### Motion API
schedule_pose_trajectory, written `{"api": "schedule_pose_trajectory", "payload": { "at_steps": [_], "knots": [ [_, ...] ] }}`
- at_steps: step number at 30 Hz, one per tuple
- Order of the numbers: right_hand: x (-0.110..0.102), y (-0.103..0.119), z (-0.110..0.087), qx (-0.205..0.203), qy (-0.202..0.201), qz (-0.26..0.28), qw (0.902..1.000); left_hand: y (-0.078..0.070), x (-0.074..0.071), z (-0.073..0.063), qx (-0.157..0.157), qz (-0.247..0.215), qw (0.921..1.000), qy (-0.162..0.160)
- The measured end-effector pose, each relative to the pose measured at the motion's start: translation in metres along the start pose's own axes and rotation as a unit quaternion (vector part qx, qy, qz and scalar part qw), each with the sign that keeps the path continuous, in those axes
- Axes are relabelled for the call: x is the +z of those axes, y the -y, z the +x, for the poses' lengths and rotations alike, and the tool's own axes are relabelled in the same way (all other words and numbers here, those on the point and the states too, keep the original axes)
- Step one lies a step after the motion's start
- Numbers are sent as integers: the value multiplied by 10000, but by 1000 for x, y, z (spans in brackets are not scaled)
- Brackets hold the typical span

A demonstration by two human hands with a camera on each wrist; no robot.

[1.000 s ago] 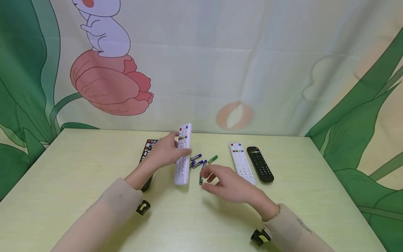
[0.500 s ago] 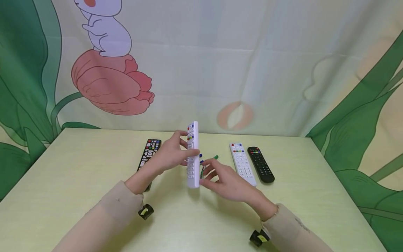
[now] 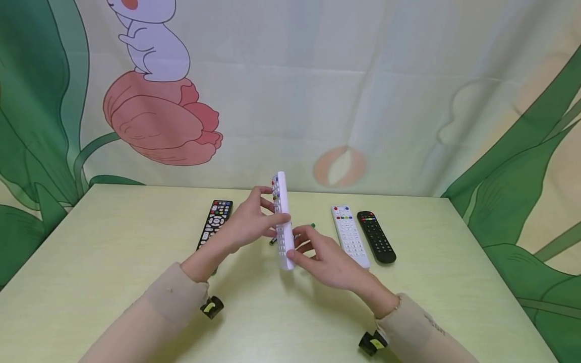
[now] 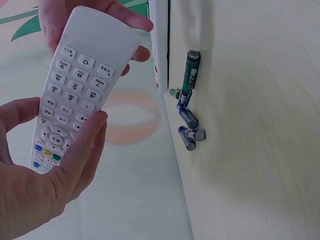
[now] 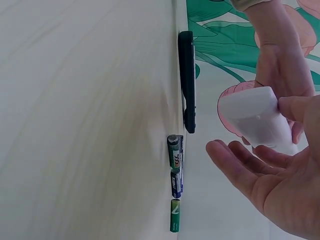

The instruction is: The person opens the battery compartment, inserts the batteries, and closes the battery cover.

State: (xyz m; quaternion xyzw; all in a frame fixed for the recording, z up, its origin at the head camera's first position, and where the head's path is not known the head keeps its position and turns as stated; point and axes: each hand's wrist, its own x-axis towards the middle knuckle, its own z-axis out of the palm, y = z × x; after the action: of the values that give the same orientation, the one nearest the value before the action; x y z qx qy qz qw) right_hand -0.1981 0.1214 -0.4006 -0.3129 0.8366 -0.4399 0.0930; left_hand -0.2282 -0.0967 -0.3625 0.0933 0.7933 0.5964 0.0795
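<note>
A white remote control (image 3: 286, 239) stands nearly upright above the table, gripped by my left hand (image 3: 247, 219). In the left wrist view its button side (image 4: 75, 85) shows, with my left thumb and fingers on opposite edges. My right hand (image 3: 327, 259) is at its lower end; the thumb touches the edge. The right wrist view has the other right fingers (image 5: 232, 167) loosely extended under the remote's plain end (image 5: 255, 112). Several small batteries (image 4: 189, 117) lie on the table below, mostly hidden by the hands in the head view.
A black remote (image 3: 215, 217) lies left, partly covered by my left forearm. Another white remote (image 3: 349, 234) and a black one (image 3: 375, 237) lie side by side at the right. A patterned curtain (image 3: 281, 101) hangs behind the table (image 3: 272, 322).
My left hand has carried the white remote rightward to my right hand and turned it more edge-on. The right thumb now touches its lower end. The other remotes stay put.
</note>
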Motion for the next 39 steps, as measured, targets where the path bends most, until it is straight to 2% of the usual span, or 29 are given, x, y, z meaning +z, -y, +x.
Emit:
{"api": "schedule_pose_trajectory", "payload": {
  "at_steps": [9,16,26,34,39],
  "knots": [
    [0,2,0,30,-127,484,9987,-4,1,-2,-32,-446,9990,-4],
    [0,2,1,75,-220,796,9966,-4,2,-4,61,-667,9977,30],
    [-1,3,1,122,-350,774,9963,-4,1,-6,164,-828,9964,37],
    [0,5,0,125,-511,584,9969,-3,-2,-7,361,-1002,9938,-325],
    [1,6,0,90,-628,349,9974,-2,-3,-7,431,-1125,9918,-436]
  ]
}}
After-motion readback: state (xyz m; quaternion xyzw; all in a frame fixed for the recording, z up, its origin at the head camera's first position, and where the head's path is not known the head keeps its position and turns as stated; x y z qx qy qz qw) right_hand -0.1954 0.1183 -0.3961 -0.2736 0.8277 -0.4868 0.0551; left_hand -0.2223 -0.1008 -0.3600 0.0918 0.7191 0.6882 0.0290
